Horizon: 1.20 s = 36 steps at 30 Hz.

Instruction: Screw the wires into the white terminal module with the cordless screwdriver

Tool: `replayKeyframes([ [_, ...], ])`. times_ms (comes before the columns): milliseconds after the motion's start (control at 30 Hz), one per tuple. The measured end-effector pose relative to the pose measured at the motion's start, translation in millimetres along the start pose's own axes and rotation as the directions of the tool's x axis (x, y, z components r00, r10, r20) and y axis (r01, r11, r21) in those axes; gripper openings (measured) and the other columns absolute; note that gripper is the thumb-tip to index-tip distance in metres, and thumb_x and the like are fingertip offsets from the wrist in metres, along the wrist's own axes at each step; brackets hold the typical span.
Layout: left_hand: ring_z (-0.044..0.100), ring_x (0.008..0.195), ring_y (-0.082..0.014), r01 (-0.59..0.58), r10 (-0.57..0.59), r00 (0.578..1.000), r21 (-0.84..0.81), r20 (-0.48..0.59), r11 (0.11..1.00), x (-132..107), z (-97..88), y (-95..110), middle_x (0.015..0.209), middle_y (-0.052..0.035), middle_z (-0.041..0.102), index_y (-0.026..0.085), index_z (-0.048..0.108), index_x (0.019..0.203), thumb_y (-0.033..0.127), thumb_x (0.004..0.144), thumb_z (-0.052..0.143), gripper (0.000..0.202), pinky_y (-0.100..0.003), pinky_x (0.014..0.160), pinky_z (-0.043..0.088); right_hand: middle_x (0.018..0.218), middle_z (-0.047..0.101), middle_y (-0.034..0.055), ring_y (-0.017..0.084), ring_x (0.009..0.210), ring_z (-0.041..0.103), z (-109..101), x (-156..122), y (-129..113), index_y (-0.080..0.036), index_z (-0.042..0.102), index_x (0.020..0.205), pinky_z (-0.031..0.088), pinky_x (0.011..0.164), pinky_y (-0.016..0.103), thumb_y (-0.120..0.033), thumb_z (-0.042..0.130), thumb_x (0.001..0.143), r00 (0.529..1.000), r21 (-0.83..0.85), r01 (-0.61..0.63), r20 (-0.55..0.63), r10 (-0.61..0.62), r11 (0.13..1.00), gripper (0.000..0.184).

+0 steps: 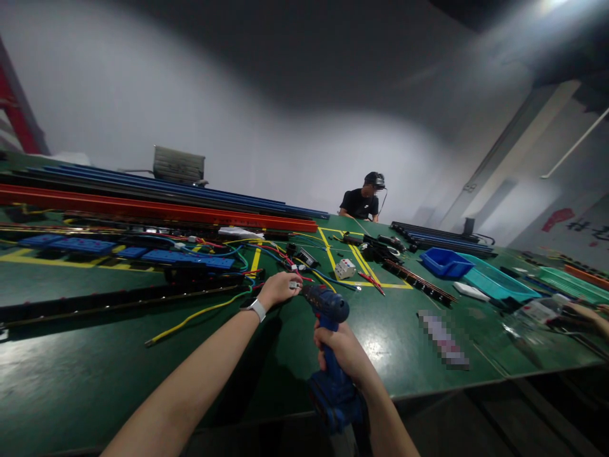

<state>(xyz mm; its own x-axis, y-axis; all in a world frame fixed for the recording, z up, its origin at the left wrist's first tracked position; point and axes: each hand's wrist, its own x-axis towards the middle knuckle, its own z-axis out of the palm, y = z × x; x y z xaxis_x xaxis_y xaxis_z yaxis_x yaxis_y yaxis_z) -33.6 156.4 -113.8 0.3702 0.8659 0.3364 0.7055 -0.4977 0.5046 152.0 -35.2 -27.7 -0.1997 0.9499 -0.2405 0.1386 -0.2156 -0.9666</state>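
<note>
My right hand is wrapped round the grip of a blue cordless drill, which points away from me and to the left. In front of the drill's tip, my left hand pinches a small grey-white part, too small to name, with red and other wires around it. A pale watch strap circles my left wrist. Just beyond lie a white circuit breaker and a red-handled tool. Left of my hand, a yellow-green wire runs over the green table.
Blue socket strips, long black rails, and an orange-red channel fill the left side. Toward the right are a blue bin, a teal basket and a blurred flat item. Another person sits at the far edge; someone's hand shows far right.
</note>
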Motion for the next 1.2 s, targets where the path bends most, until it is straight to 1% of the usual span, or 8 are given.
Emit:
replayKeyframes([
  [167,0.071,0.093,-0.0209,-0.012,0.011,1.0,-0.007,-0.008,1.0,-0.2,1.0,-1.1,0.101,-0.0028,0.077,0.032,0.075,0.108,0.038,0.08,0.067,0.031,-0.027,0.082,0.051,0.06,0.055,-0.0047,0.011,0.039,0.053,1.1,-0.9,0.5,-0.019,0.053,0.076,0.035,0.042,0.023,-0.032,0.06,0.07,1.0,0.008,-0.001,-0.005,0.001,1.0,0.015],
  [333,0.07,0.094,-0.0214,0.005,-0.005,1.0,-0.008,-0.01,1.0,0.1,1.5,-1.4,0.101,-0.0028,0.077,0.031,0.076,0.108,0.038,0.079,0.068,0.031,-0.027,0.082,0.051,0.06,0.055,-0.005,0.011,0.04,0.054,-0.7,0.2,1.6,-0.02,0.053,0.077,0.036,0.043,0.024,-0.032,0.061,0.07,1.0,0.015,0.005,0.006,-0.005,1.0,0.016],
  [600,0.071,0.094,-0.0207,0.025,-0.026,0.999,-0.036,-0.019,0.999,-2.9,-2.8,4.0,0.099,-0.0022,0.077,0.03,0.077,0.105,0.035,0.078,0.068,0.029,-0.026,0.083,0.052,0.06,0.054,-0.0055,0.011,0.038,0.053,0.1,-0.1,2.5,-0.02,0.052,0.075,0.036,0.043,0.024,-0.03,0.06,0.071,1.0,0.024,0.028,0.001,-0.028,0.999,0.013],
  [800,0.07,0.094,-0.0208,0.033,-0.033,0.999,-0.04,-0.012,0.999,-3.4,-5.0,6.1,0.1,-0.0023,0.077,0.03,0.077,0.105,0.034,0.078,0.069,0.029,-0.026,0.082,0.052,0.061,0.055,-0.0051,0.011,0.039,0.054,0.0,-0.1,2.7,-0.019,0.053,0.077,0.036,0.042,0.023,-0.032,0.061,0.072,1.0,0.014,0.014,0.011,-0.015,1.0,0.016],
  [967,0.07,0.095,-0.0206,0.015,-0.015,1.0,-0.026,-0.001,1.0,-1.7,-2.9,2.7,0.101,-0.0027,0.077,0.029,0.076,0.106,0.034,0.078,0.068,0.03,-0.026,0.083,0.051,0.061,0.054,-0.0054,0.01,0.038,0.053,0.1,0.4,3.8,-0.019,0.052,0.076,0.036,0.041,0.023,-0.031,0.059,0.072,1.0,0.011,0.029,0.006,-0.029,1.0,0.015],
  [1200,0.07,0.094,-0.0202,-0.007,0.007,1.0,-0.002,-0.008,1.0,0.6,1.9,-2.8,0.101,-0.0024,0.077,0.031,0.075,0.108,0.037,0.079,0.066,0.031,-0.026,0.082,0.051,0.061,0.054,-0.0054,0.01,0.039,0.053,0.9,-1.6,3.3,-0.019,0.052,0.078,0.036,0.042,0.023,-0.031,0.06,0.072,1.0,0.013,0.03,-0.004,-0.03,0.999,0.016],
])
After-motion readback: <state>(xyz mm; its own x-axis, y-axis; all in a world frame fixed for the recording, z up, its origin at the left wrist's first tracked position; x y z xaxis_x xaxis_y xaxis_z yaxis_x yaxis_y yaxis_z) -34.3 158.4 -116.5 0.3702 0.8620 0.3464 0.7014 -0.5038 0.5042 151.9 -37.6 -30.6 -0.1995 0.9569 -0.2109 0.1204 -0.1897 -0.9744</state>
